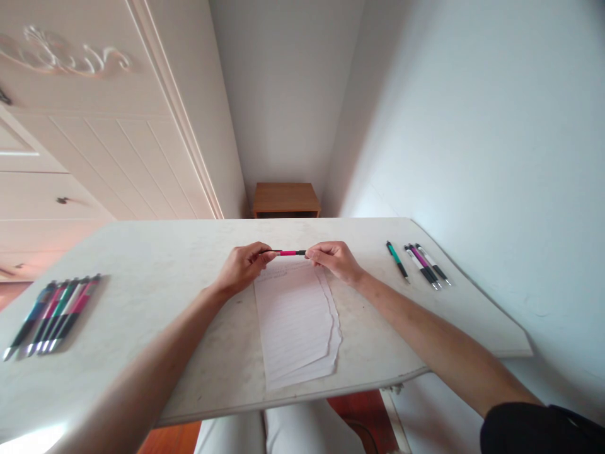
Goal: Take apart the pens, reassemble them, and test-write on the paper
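Head view: both hands [246, 265] [334, 258] pinch a pink pen [287, 253], seemingly mid-job; bunched pens [60, 310] at its nine o'clock, four pens [418, 255] at three.

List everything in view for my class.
Table: one, white, centre
Held pen: one, pink, black, over table
Pen row: about five, mixed colours, table left
Green pen: one, green, table right
Pen cluster: three, white, purple, table right
Papers: at least two, white, table middle
Cabinet: one, cream, left
Wooden stand: one, brown, back
Walls: two, pale, back and right
Floor: one, reddish, below table
Trousers: one pair, white, bottom
Sleeve: one, black, lower right
Arms: two, bare, foreground
Left hand: one, on held pen
Right hand: one, likewise
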A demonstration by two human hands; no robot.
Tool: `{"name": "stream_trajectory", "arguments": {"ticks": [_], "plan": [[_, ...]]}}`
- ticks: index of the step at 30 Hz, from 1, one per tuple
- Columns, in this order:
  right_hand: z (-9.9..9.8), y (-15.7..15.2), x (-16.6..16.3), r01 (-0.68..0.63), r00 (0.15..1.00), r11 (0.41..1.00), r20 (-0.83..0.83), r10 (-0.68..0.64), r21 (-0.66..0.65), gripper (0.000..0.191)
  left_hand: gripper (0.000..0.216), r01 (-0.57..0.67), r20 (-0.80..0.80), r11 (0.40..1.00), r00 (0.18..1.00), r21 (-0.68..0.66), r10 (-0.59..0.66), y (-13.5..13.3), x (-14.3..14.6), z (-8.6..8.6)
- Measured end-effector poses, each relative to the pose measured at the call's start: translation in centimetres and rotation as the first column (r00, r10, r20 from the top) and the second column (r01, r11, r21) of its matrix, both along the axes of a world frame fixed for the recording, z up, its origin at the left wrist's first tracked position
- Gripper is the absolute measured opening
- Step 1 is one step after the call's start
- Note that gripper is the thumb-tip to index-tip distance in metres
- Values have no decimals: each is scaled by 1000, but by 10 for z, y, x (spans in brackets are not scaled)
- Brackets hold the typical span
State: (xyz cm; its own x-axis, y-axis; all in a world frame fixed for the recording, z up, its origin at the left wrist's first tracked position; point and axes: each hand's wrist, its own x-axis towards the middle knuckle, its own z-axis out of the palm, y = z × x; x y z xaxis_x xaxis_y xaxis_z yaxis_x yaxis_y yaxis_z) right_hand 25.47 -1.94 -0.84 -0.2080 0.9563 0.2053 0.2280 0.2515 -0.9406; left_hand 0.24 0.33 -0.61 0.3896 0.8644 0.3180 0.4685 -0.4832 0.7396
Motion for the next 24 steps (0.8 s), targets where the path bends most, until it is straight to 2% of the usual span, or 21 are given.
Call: {"name": "stream_trajectory", "arguments": {"ticks": [11,14,16,19,24], "plan": [[5,-3,-1,-36,999,999,-37,37,19,33,58,0,-72,999,997,-36,-2,-6,0,6],[4,-3,-1,-41,998,999,-44,42,18,32,56,13,-24,997,1000,-76,-15,-5,0,5],[2,-2,0,-33,999,999,-43,33,6,32,45,9,56,997,998,-76,-5,-5,0,5],[0,1,2,-10,999,1000,-37,10,-5,36,50,-60,138,998,989,13,57,-4,3,5],[-1,2,3,-3,1000,1000,-22,3,1,38,23,-62,61,981,997,185,52,-1,4,5]]}}
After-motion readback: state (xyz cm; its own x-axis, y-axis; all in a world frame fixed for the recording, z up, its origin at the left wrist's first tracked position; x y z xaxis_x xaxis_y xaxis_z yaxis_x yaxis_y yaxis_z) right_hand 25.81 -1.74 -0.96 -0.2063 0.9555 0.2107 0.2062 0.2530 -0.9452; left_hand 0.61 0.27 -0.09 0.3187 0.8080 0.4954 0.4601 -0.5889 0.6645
